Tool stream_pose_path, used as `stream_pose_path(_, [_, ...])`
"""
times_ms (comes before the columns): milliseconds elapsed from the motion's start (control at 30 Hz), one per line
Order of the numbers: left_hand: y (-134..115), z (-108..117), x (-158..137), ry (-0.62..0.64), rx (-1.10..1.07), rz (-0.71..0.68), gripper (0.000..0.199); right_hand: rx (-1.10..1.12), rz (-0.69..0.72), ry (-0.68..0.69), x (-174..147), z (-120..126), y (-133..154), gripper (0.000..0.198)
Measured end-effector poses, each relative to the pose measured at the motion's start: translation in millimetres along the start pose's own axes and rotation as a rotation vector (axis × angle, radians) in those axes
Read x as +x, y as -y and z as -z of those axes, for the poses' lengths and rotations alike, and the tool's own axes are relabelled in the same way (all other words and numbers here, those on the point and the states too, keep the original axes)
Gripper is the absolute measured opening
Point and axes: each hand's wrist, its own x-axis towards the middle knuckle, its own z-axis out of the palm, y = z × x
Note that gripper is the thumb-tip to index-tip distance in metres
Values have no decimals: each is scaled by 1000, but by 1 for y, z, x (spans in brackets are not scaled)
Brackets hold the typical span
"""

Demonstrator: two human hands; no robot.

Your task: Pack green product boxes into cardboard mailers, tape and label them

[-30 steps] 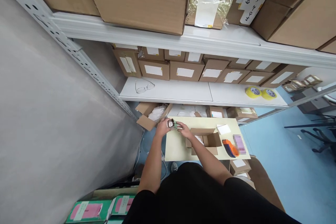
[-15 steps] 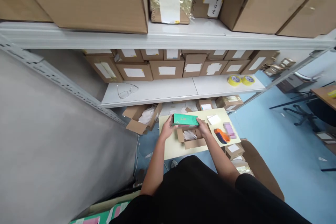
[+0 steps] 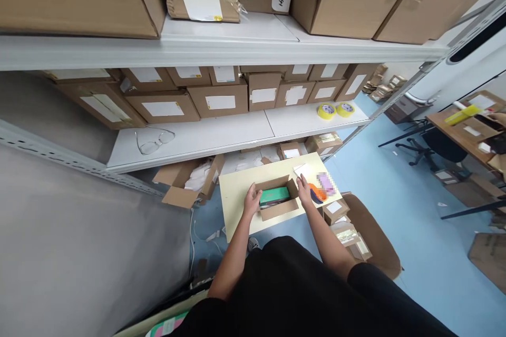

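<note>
A green box (image 3: 274,196) lies inside an open cardboard box (image 3: 280,210) on the pale yellow table (image 3: 235,189). At the left end of the cardboard box is my left hand (image 3: 252,200), its fingers apart near the green box's end; whether it touches the green box I cannot tell. My right hand (image 3: 304,191) is just off the right side of the cardboard box, fingers apart and holding nothing. Right of that hand are an orange and dark blue tape dispenser (image 3: 318,193) and a blurred purple item (image 3: 326,183). White paper pieces (image 3: 302,169) lie behind it.
Left of the table, an open carton (image 3: 182,181) holds white paper. Glasses (image 3: 155,140) and two yellow tape rolls (image 3: 336,110) rest on the shelf (image 3: 221,136) above, before labelled boxes. A large carton (image 3: 371,231) with small parcels stands at the right.
The green box has gone down from both hands into the cardboard box. My right hand has come away from it. The view has shifted to the right.
</note>
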Motion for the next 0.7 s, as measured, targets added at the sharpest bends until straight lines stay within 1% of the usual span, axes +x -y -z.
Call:
stream_pose_path(100, [-3, -1, -6, 71, 143, -52, 55, -19, 53, 55, 3, 10, 4, 79])
stream_pose_path(167, [-3, -7, -16, 145, 336, -95, 50, -64, 103, 102, 0, 12, 3, 75])
stream_pose_path(233, [3, -16, -28, 192, 539, -75, 55, -148, 183, 163, -5, 11, 0, 72])
stream_pose_path(300, [12, -24, -40, 207, 676, -56, 64, -241, 290, 235, -10, 12, -5, 67])
stream_pose_path(333, [17, -27, -45, 205, 712, -69, 63, -279, 341, 270, -12, 13, -8, 65])
stream_pose_path(367, [22, -30, -49, 197, 731, -96, 58, -308, 383, 301, -14, 15, -12, 64])
stream_pose_path(433, [27, -36, -54, 164, 746, -143, 41, -344, 429, 346, -15, 22, -19, 62])
stream_pose_path(500, [27, -41, -55, 128, 758, -134, 26, -361, 448, 376, -14, 32, -23, 61])
stream_pose_path(533, [23, -45, -56, 109, 765, -114, 23, -367, 458, 387, -13, 38, -24, 61])
stream_pose_path(600, [13, -55, -59, 63, 780, -72, 24, -369, 487, 407, -12, 52, -23, 61])
stream_pose_path(700, [-5, -74, -75, -18, 793, -32, 27, -358, 548, 462, -10, 77, -13, 60])
